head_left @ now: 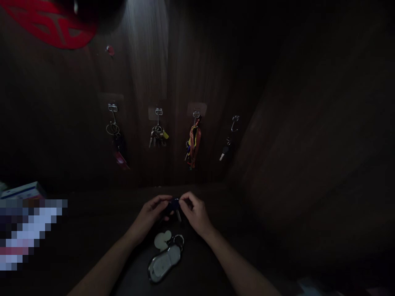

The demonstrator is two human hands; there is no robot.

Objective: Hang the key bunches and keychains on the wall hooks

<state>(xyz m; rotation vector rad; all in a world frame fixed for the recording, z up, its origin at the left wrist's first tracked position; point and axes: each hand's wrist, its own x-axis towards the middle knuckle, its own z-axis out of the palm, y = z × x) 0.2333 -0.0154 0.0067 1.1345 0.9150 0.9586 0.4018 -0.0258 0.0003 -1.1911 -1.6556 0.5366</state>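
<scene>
Both hands meet above the dark worktop [92, 230]: the left hand [151, 216] and right hand [196, 213] each close their grip on a dark-headed key [175, 207], its shaft pointing down toward the keyring fob [163, 261].

- Dim room, little light; a pale sheen falls on the dark wood-grain wall [148, 61].
- Four small hooks [158, 112] in a row on it.
- Red round ornament [52, 24] upper left.
- Dark tabletop [92, 230] below.
</scene>
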